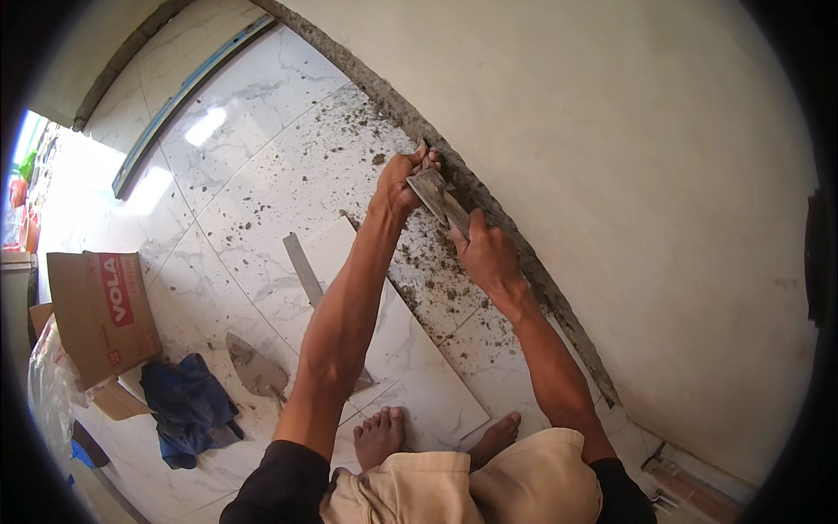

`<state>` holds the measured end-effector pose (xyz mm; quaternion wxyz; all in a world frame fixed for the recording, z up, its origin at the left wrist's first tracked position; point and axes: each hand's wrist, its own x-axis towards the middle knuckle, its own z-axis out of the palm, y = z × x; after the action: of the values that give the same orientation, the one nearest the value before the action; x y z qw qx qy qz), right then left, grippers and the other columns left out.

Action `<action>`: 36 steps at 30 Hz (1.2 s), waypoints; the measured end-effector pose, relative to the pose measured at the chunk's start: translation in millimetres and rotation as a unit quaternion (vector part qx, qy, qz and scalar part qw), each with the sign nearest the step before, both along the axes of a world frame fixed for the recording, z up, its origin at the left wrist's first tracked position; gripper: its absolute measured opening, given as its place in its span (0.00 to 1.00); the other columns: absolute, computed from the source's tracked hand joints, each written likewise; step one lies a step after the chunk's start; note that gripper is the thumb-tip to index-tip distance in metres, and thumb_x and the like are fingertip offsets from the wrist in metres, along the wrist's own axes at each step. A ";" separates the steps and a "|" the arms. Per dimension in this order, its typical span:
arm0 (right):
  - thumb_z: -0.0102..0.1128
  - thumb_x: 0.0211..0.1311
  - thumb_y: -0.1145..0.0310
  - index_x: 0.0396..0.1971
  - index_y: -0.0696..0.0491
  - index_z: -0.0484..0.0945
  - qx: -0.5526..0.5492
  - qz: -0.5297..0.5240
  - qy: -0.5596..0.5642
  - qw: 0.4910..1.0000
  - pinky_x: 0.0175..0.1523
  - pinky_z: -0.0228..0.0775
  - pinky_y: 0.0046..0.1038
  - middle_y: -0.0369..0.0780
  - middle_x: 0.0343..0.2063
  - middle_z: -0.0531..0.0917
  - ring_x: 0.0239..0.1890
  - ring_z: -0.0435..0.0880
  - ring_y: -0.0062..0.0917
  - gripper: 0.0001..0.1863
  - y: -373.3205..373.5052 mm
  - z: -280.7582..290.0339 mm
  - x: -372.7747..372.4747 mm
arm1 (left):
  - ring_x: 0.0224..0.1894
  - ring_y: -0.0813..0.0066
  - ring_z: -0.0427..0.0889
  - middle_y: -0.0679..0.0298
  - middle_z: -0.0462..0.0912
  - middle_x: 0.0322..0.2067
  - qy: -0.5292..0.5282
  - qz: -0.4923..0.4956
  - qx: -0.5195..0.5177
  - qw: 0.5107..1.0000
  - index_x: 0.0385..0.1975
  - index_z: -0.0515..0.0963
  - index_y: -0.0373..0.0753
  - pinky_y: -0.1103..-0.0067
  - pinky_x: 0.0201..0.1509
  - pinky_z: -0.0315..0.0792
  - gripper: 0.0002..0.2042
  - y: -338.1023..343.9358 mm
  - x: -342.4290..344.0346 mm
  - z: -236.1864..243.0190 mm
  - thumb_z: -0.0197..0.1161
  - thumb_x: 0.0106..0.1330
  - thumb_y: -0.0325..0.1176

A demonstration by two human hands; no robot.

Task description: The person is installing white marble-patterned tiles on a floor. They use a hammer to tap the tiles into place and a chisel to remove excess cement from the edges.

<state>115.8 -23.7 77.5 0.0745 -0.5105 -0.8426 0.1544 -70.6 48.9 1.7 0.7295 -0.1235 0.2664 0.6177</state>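
My right hand (491, 255) is closed round the near end of a flat, grey, mortar-crusted tool (443, 199) whose exact kind I cannot make out. Its far end lies against my left hand (405, 182). The left fingers are curled in close to the foot of the wall, and a small dark tip shows beyond them; what they grip is mostly hidden. Both hands are over the rough, broken strip (515, 234) along the wall's base. Crumbs of mortar (428, 262) lie on the tiles beneath and around them.
A loose marbled tile (436, 371) lies before my bare feet, with a metal strip (301, 266) partly behind my left forearm. To the left are a pointed trowel (255, 362), a dark blue cloth (189, 403) and a cardboard box (103, 310). A long bar (188, 100) lies farther off.
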 end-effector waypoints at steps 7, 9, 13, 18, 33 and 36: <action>0.58 0.65 0.58 0.32 0.59 0.68 0.046 0.001 0.072 0.996 0.21 0.75 0.43 0.54 0.16 0.80 0.21 0.84 0.49 0.18 -5.3 -1.2 5.6 | 0.28 0.68 0.78 0.60 0.78 0.31 -0.043 0.002 0.000 0.999 0.43 0.71 0.35 0.74 0.32 0.80 0.09 2.3 4.0 -9.0 0.44 0.75 0.30; 0.58 0.66 0.58 0.32 0.59 0.68 -0.006 -0.040 0.001 0.999 0.21 0.75 0.43 0.54 0.16 0.80 0.22 0.84 0.49 0.18 5.2 3.1 -0.3 | 0.31 0.65 0.79 0.59 0.78 0.32 -0.053 0.004 -0.002 0.999 0.43 0.71 0.37 0.71 0.35 0.80 0.08 5.3 2.1 -16.8 0.42 0.75 0.28; 0.57 0.66 0.57 0.32 0.60 0.70 0.027 -0.030 0.052 0.998 0.23 0.76 0.45 0.54 0.16 0.80 0.22 0.83 0.51 0.19 -9.3 9.1 2.0 | 0.31 0.66 0.77 0.59 0.78 0.32 -0.026 0.009 0.002 1.000 0.42 0.69 0.38 0.71 0.35 0.79 0.07 4.2 8.6 -8.7 0.42 0.75 0.28; 0.58 0.66 0.59 0.34 0.62 0.72 -0.007 -0.050 0.057 0.997 0.23 0.75 0.45 0.54 0.15 0.79 0.21 0.82 0.52 0.18 -6.4 8.9 9.6 | 0.28 0.69 0.74 0.61 0.75 0.30 -0.036 0.085 -0.033 0.995 0.40 0.68 0.36 0.73 0.32 0.75 0.04 13.6 25.4 -8.2 0.46 0.73 0.26; 0.55 0.70 0.57 0.32 0.62 0.72 -0.148 -0.065 0.164 0.973 0.18 0.66 0.38 0.49 0.10 0.75 0.16 0.81 0.46 0.19 -72.3 27.5 59.0 | 0.27 0.78 0.74 0.63 0.76 0.30 0.212 -0.084 0.006 0.974 0.44 0.74 0.27 0.81 0.33 0.75 0.12 -52.1 30.1 24.5 0.52 0.74 0.33; 0.54 0.70 0.56 0.31 0.61 0.71 -0.130 -0.057 0.162 0.976 0.19 0.66 0.39 0.49 0.10 0.75 0.16 0.81 0.47 0.20 -70.1 27.9 54.2 | 0.27 0.79 0.74 0.66 0.77 0.30 0.153 -0.072 0.002 0.986 0.45 0.74 0.32 0.85 0.28 0.73 0.12 -44.1 32.0 18.6 0.49 0.75 0.34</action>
<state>170.0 -93.8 105.3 0.1522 -0.5315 -0.7613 0.3388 -38.6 4.8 20.4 0.7226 -0.0069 0.3821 0.5760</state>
